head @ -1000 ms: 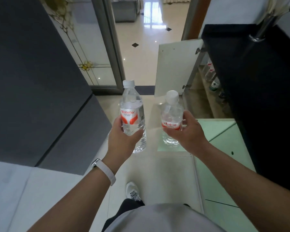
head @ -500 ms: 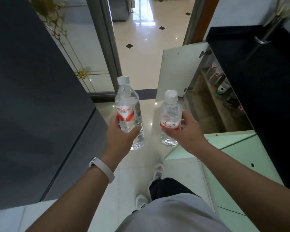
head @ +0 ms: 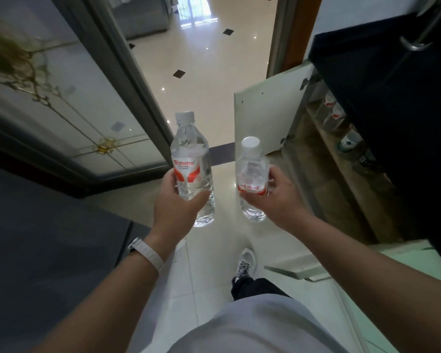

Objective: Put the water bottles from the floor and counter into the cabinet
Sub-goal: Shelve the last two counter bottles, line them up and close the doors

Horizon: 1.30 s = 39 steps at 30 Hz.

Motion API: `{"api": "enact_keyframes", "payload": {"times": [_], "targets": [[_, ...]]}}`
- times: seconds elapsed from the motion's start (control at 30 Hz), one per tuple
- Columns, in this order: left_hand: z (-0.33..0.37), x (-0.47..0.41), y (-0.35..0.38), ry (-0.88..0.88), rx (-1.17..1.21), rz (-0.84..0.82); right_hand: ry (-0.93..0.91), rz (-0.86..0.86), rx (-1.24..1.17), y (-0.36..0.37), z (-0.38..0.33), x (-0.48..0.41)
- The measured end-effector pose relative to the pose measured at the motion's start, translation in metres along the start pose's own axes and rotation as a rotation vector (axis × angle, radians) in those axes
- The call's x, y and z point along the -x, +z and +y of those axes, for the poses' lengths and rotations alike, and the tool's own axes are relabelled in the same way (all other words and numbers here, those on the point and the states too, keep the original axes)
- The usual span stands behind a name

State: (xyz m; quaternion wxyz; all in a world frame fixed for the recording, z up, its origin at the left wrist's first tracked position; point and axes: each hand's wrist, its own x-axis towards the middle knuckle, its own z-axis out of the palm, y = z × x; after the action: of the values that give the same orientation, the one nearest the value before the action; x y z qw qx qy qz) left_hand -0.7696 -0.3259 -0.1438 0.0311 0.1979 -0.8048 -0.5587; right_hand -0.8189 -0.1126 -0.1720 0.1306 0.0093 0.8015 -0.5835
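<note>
My left hand (head: 177, 207) grips a tall clear water bottle (head: 190, 154) with a red and white label, held upright at chest height. My right hand (head: 278, 200) holds a shorter clear water bottle (head: 251, 169) with a white cap, also upright. Both hang over the tiled floor in front of me. To the right, under the black counter (head: 392, 110), the cabinet (head: 323, 154) stands with its white door (head: 267, 113) swung out. Several bottles (head: 334, 115) are on its shelf inside.
A dark grey appliance (head: 49, 238) fills the left side. A glass sliding door with gold ornament (head: 61, 103) frames the doorway ahead. A pale green cabinet door (head: 405, 263) stands out low on the right. My white shoe (head: 245, 263) is on the floor below.
I have walked forward toward the open cabinet with both bottles held upright. The cabinet's inside and the doorway now look closer, and the green door has slid lower right.
</note>
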Motion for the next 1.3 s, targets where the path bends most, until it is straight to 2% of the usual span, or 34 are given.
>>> {"api": "enact_keyframes", "payload": {"times": [0.2, 0.33, 0.53, 0.77, 1.0, 1.3], "targets": [[0.037, -0.071, 0.037, 0.009, 0.023, -0.095, 0.005, 0.112, -0.026, -0.036, -0.008, -0.064], [0.059, -0.097, 0.069, 0.028, 0.042, -0.232, 0.049, 0.235, -0.061, -0.063, -0.01, -0.083], [0.077, -0.139, 0.123, 0.126, -0.081, -0.398, 0.112, 0.414, -0.113, -0.099, -0.001, -0.087], [0.094, -0.182, 0.183, 0.239, -0.191, -0.606, 0.269, 0.626, -0.103, -0.124, 0.008, -0.085], [0.111, -0.236, 0.201, 0.341, -0.242, -0.921, 0.421, 0.858, -0.098, -0.106, -0.008, -0.104], [0.11, -0.318, 0.2, 0.426, -0.218, -1.089, 0.553, 1.042, -0.088, -0.061, -0.037, -0.155]]}}
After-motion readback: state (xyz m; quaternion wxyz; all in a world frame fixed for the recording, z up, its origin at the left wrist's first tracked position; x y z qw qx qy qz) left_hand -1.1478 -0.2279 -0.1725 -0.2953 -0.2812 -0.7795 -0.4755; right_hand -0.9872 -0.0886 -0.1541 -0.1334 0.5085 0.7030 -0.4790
